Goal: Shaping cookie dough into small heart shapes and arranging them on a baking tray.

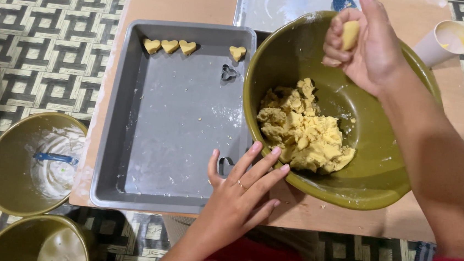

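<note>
While the right hand [368, 50] pinches a small lump of dough [350, 35] between thumb and curled fingers above the far side of the green bowl [383, 175], the left hand [241, 189] rests with fingers spread against the bowl's near rim. My judgement is that the lump wants pressing evenly in the palm until smooth, with the bowl held steady so it does not slide, and the piece kept no bigger than the hearts already cut.

Inside the bowl lies the main mass of crumbly yellow dough [303, 130]. Left of the bowl sits a grey baking tray [132, 139], touching it, with four heart-shaped pieces [169, 46] along its far edge, one metal heart cutter [228, 73] near them, and a second cutter [225, 166] just beside the left thumb.

Beyond the bowl stand a floured board and a paper cup [443, 42]. Everything rests on a low wooden table [198, 1] over a patterned floor [40, 49]. Two more green bowls [3, 162] sit on the floor left of the tray.
</note>
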